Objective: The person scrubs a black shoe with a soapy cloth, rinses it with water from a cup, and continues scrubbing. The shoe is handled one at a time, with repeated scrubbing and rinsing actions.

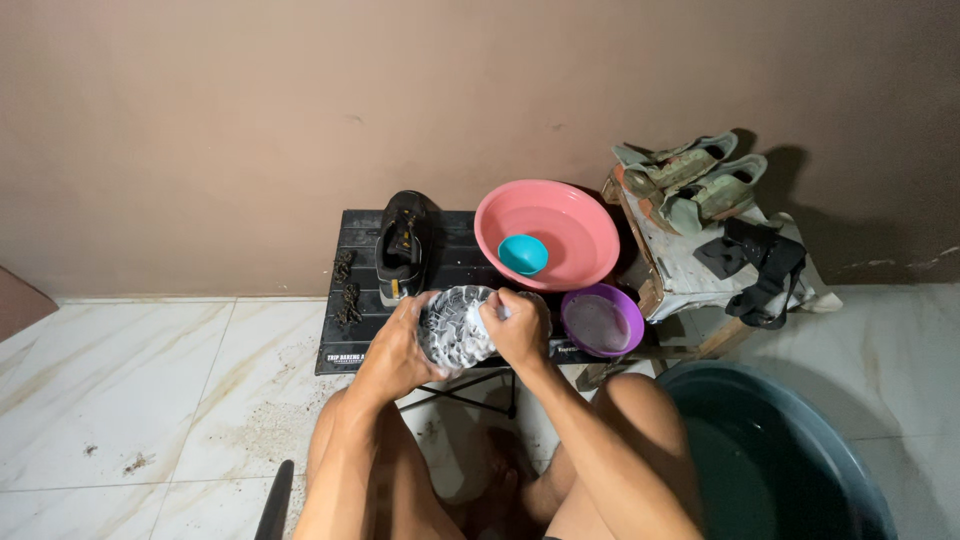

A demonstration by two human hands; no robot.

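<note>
Holding a shoe (458,325) sole-up between both hands, the person is sitting with bare knees spread before a low black slatted worktop (352,330). The left hand (400,345) is cupping the shoe from the left side, its grip curled closed around the edge of the pale, patterned sole. The right hand (518,325) is pressing against the sole's right end with a tight, fisted grip; something small and pale is showing at its fingers, but what it is cannot be told. The shoe is hovering just above the near edge of the worktop. Behind it, a black sneaker (404,246) is standing on the worktop beside dark laces (346,290). To the right, a pink basin (560,228) is holding a small teal bowl (523,254), and a purple bowl (602,320) is sitting near the right hand. Farther right, a pair of greenish shoes (690,180) and a black cloth (760,265) are lying on a wooden stool (680,280), with a dark green tub (780,460) on the tiled floor (130,390).
</note>
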